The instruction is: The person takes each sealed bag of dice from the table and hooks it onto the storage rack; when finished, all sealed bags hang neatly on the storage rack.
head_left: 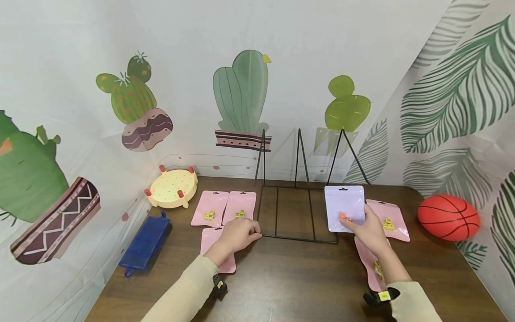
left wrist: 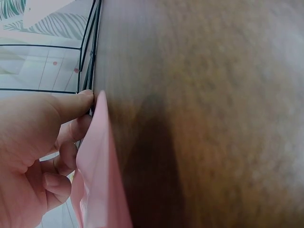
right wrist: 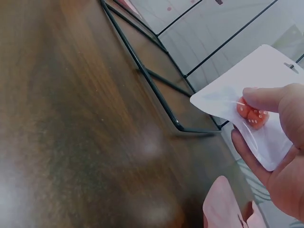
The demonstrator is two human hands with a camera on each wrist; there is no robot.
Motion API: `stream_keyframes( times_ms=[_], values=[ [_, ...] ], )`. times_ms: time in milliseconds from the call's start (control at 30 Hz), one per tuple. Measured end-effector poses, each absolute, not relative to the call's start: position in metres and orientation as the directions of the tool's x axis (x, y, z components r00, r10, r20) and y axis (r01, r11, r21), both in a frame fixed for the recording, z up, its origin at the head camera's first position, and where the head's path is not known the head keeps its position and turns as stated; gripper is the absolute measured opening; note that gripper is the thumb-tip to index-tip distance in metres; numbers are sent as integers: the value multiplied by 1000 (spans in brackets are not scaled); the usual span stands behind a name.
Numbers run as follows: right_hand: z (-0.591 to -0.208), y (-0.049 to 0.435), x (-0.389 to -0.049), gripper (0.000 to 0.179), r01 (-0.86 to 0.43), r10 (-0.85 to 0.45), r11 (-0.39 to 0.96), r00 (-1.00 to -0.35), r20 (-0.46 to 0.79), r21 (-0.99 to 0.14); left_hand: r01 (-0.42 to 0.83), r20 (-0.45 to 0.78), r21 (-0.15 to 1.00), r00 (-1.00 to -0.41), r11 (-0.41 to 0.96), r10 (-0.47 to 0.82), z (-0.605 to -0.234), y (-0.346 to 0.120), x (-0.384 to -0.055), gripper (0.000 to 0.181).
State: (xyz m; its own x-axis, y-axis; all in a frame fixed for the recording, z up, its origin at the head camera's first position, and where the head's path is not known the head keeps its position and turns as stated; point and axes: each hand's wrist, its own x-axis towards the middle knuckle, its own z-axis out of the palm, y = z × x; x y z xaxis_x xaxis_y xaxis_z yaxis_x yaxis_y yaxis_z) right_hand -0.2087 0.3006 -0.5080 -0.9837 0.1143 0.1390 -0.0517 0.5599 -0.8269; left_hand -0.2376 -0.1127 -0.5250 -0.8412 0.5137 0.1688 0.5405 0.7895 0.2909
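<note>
My left hand (head_left: 238, 235) pinches the front left corner of a black wire rack (head_left: 276, 210) between thumb and fingertips. The left wrist view shows the thumb on the wire, close beside a pink pouch (left wrist: 99, 175). My right hand (head_left: 372, 231) holds a pale lavender zip pouch (head_left: 345, 199) over the rack's right side. Inside that pouch are orange dice (right wrist: 256, 118) with white dots; my thumb presses near them. Pink pouches with yellow dice lie on both sides: one (head_left: 205, 206) left of the rack, another (head_left: 390, 214) by my right hand.
On the brown table (head_left: 297, 277), a cream round stand with red-tipped legs (head_left: 172, 188) is upturned at the back left. A blue tray (head_left: 145, 243) lies in front of it. At the right edge sits a red ball (head_left: 448, 217). A printed wall cloth (head_left: 297, 67) hangs behind.
</note>
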Motion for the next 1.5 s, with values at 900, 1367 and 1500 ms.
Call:
stream_keyframes(
  times_ms=[900,1367,1500],
  values=[
    [-444,293,-154,58,-611,-10,-101,-789,615,-785,542,186,304,-840,783,510,-530,-115,-240,11],
    [-439,292,-157,53,-594,8,-102,-803,596,-798,543,188,302,-840,783,509,-532,-114,-240,11],
    [-437,295,-160,52,-582,-15,-67,-812,584,-811,543,188,302,-840,783,510,-531,-114,-240,11]
  ],
)
